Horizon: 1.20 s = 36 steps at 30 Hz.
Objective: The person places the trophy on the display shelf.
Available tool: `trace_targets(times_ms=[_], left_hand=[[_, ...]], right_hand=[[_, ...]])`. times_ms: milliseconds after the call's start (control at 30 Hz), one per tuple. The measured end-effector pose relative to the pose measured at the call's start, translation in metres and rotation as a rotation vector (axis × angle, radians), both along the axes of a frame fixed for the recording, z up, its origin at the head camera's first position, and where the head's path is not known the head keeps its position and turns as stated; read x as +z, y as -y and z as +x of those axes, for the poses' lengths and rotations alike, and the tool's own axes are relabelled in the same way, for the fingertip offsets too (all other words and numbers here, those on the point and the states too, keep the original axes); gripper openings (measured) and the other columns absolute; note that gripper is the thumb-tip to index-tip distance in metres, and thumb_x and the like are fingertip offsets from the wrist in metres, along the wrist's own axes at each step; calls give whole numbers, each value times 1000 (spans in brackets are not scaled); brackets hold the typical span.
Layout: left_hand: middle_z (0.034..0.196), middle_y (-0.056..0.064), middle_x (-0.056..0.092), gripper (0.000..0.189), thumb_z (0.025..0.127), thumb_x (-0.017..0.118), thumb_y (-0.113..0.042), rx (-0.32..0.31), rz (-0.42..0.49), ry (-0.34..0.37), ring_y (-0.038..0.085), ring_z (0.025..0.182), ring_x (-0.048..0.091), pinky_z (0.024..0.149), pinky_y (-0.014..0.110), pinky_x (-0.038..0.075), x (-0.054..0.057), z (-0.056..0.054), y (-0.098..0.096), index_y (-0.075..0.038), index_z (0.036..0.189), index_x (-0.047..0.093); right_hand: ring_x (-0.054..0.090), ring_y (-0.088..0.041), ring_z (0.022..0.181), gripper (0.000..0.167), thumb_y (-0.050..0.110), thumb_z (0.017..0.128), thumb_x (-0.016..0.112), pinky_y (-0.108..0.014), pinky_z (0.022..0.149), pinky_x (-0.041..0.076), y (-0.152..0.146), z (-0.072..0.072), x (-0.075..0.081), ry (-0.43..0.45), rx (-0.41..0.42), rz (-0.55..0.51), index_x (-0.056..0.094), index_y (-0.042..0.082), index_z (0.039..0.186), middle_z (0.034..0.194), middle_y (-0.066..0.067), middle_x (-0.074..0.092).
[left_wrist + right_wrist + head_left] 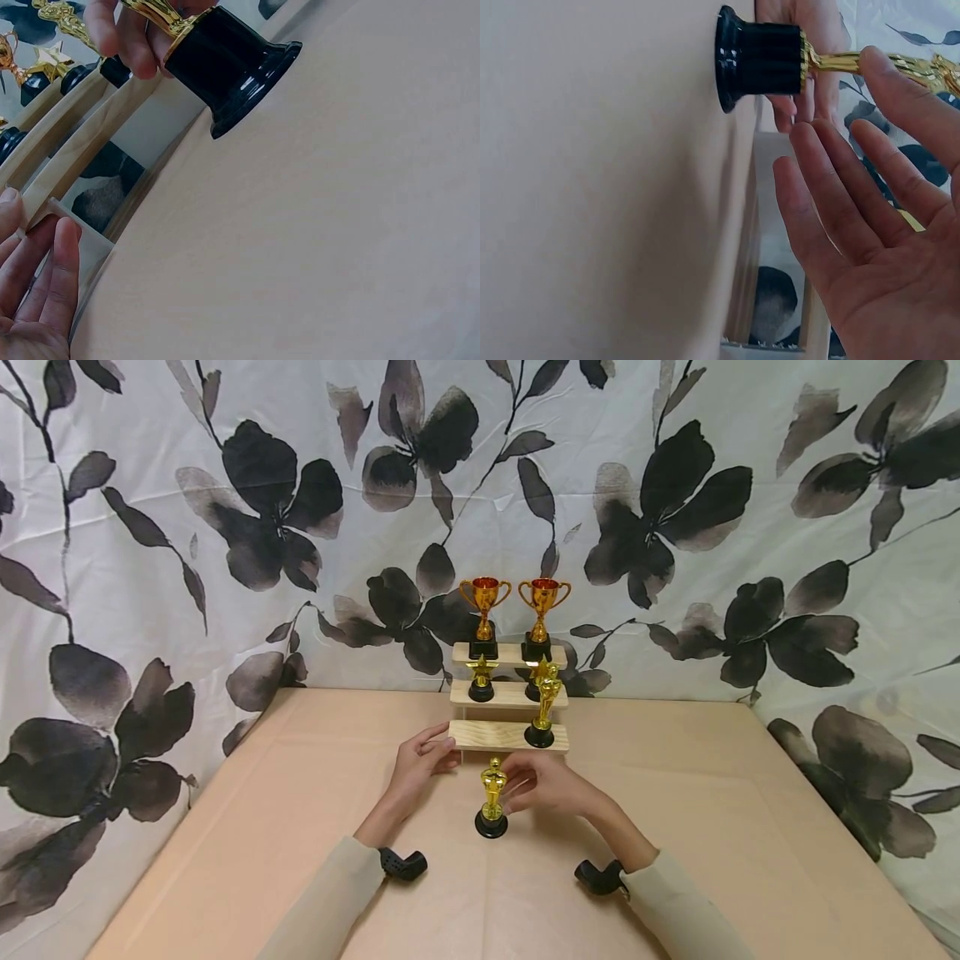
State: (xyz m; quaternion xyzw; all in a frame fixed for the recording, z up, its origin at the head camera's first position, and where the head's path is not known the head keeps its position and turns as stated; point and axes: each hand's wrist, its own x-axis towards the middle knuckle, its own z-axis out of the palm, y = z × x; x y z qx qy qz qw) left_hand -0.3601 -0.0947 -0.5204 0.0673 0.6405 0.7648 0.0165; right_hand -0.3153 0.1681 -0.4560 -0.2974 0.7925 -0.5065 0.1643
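Observation:
My right hand (551, 785) pinches a gold figure trophy (492, 793) by its slim body, upright in front of a three-step wooden display stand (487, 737). In the left wrist view, the trophy's round black base (225, 71) hangs above the table. At the left end of the lowest step, my left hand (417, 768) holds the edge, thumb near the top and fingers underneath. A matching figure trophy (547, 702) stands at that step's right end. Two star trophies (482, 683) are on the middle step, and two gold cup trophies (484, 602) on the top one.
A beige-covered table (315, 793) carries the stand near its back edge. Behind and beside it hangs a white cloth (525, 410) with dark flower prints. A black wrist device (403, 865) is worn on each arm.

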Motion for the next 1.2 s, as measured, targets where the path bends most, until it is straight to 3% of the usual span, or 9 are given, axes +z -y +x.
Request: trace_targets(times_ms=[233,400,633,800,1200], left_hand=[[99,9,80,48,101,69,-13,8,-5,-7,16,81,77,79,33,68,2,1,2,-4,146,56],[101,8,80,48,101,69,-14,-6,-11,-4,15,83,77,80,33,68,2,1,4,-5,146,56],[104,12,80,48,101,69,-14,-1,-9,-3,14,83,77,80,33,68,2,2,3,-5,146,57],[105,14,79,48,101,68,-13,0,-12,-11,14,83,77,80,32,68,0,2,1,-3,146,55],[102,13,80,47,101,69,-15,6,-11,-2,14,80,77,77,31,68,-1,0,0,-6,145,57]], right_hand=[[71,-42,107,43,2,79,88,-31,87,67,11,5,-2,20,-19,36,62,-4,113,109,-17,71],[74,-34,103,43,5,79,89,-30,86,67,15,8,-7,14,-28,68,61,-1,111,109,-14,72],[72,-27,102,47,10,79,90,-45,91,65,19,11,-8,-40,-21,102,67,2,118,108,-9,73],[70,-23,103,45,9,82,88,-40,91,65,22,13,-12,-13,-11,95,67,1,121,115,-13,73],[63,-11,89,32,6,81,87,-43,86,64,26,15,-15,-119,-2,114,71,8,109,101,-4,72]])
